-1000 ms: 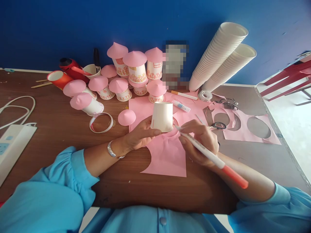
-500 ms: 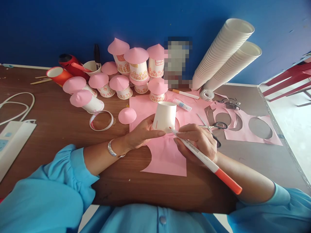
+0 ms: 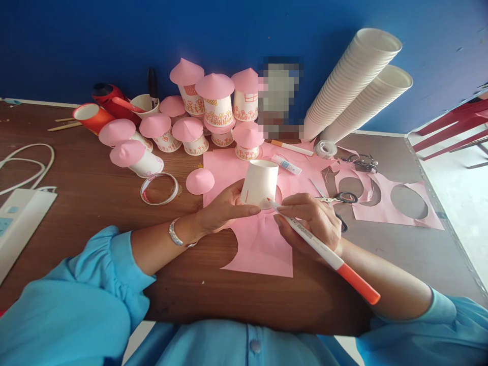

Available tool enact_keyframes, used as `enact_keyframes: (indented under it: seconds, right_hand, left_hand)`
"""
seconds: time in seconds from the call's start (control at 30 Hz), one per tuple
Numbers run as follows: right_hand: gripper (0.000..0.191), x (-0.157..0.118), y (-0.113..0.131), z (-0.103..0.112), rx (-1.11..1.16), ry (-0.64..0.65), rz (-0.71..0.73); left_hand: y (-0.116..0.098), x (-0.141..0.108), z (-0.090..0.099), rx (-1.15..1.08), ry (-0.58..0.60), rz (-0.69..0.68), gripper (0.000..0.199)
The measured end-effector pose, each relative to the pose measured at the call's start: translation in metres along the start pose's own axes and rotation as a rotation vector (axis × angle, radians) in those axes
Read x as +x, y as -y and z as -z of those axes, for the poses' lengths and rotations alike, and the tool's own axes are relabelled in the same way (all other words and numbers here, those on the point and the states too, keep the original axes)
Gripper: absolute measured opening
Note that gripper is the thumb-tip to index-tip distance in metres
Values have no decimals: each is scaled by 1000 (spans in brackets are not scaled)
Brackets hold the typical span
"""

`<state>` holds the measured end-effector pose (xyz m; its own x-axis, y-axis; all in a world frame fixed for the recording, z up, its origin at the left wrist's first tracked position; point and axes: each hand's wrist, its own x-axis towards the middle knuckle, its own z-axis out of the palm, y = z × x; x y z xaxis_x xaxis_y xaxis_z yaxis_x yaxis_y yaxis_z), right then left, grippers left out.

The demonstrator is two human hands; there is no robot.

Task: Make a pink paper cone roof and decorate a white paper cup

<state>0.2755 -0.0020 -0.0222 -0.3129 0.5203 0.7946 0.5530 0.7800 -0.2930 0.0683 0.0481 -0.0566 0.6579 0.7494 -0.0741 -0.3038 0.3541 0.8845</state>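
A deep blue wall fills the far side of my remote view, and below it spreads a dark brown table. Two tall, leaning stacks of white paper cups stand at the back right. A cut pink paper sheet covers the table's middle. A white power strip lies at the left edge. Behind the work area I see a cluster of decorated cups with pink cone roofs, several drawn with red flowers.

My view centres on two bare hands. The right hand is closed in a writing grip around a white and orange marker. The left hand is partly curled, fingers around a plain white cup, thumb along its lower front. That cup is raised above the pink sheet, narrower end up. The marker's tip is at its lower right; I cannot tell whether they touch. Beyond the right hand lie scissors. Smallest, a short red line marks the cup's lower left.
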Motion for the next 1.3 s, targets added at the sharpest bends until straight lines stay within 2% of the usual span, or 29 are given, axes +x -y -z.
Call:
enact_keyframes:
  seconds: [1.03, 1.3]
  right_hand:
    - [16, 1, 0, 0, -15, 21, -31]
    - [12, 2, 4, 2, -41, 75, -66]
  left_hand:
    - [-4, 1, -4, -8, 15, -7, 44]
    - [-2, 1, -2, -11, 5, 6, 46]
